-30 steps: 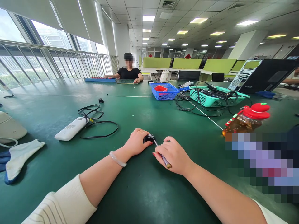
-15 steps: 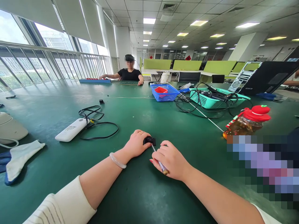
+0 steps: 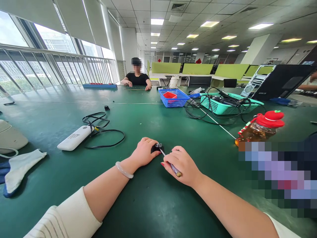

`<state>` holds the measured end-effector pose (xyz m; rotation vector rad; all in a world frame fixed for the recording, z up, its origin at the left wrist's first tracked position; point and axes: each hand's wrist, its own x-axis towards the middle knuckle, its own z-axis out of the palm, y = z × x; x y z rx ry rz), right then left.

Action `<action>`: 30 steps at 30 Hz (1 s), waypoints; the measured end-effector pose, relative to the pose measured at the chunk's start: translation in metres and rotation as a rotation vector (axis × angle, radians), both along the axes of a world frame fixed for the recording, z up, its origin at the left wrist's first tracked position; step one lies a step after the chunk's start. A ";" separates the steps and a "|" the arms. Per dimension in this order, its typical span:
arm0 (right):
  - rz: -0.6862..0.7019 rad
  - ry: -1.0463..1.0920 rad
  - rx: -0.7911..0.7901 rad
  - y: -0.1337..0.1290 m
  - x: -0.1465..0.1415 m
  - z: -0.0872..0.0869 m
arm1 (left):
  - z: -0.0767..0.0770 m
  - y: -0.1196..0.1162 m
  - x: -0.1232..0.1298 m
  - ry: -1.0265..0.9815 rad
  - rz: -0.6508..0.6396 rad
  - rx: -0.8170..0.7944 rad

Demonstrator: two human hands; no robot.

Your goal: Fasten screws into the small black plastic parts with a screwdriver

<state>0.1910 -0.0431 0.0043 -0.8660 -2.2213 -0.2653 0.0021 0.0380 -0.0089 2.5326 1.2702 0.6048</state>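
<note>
Near the middle of the green table, my left hand point(image 3: 145, 151) grips a small black part point(image 3: 155, 149) from its left side. Shiny metal-looking bits show on top of that part, too small to name; my fingers hide some of it. My right hand point(image 3: 182, 165) is closed around the handle of a thin screwdriver point(image 3: 175, 169). Its shaft slants up and left, and the tip reaches the black part; whether it touches is too small to tell.
A white power bank point(image 3: 75, 138) with a looped black cable point(image 3: 109, 145) lies left. Blue basket point(image 3: 174, 100) and teal basket point(image 3: 220, 108) stand further back. A red-lidded bottle point(image 3: 261, 127) is right, a glove point(image 3: 22, 170) far left. A person point(image 3: 137, 79) sits opposite.
My right hand and the screwdriver have shifted slightly up and right, with the handle now angled differently. Metal-looking bits now show on the black part. The person opposite has drawn one hand inward.
</note>
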 end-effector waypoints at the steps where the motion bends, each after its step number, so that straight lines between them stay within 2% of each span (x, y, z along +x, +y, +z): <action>1: 0.001 0.007 -0.013 0.000 0.000 -0.001 | 0.000 0.000 0.000 0.001 0.000 0.000; 6: 0.016 0.017 -0.051 0.001 0.000 -0.001 | 0.000 0.000 0.000 -0.007 -0.004 0.003; 10: 0.025 0.153 -0.096 0.001 0.002 0.001 | 0.000 0.000 -0.001 -0.006 -0.006 0.000; 14: -0.048 0.368 -0.222 0.003 0.006 -0.001 | -0.001 0.000 -0.001 -0.015 -0.008 0.002; 19: -0.124 0.654 -0.508 0.011 0.011 -0.007 | -0.001 0.000 0.000 -0.024 0.011 -0.004; 23: -0.188 0.867 -0.652 0.020 0.015 -0.009 | 0.001 -0.001 0.000 -0.040 0.002 -0.025; 27: -0.303 0.954 -0.717 0.021 0.017 -0.006 | 0.002 -0.001 -0.001 -0.057 -0.016 -0.026; 30: -0.280 0.946 -0.717 0.017 0.015 -0.004 | 0.003 -0.001 -0.001 -0.058 -0.032 -0.031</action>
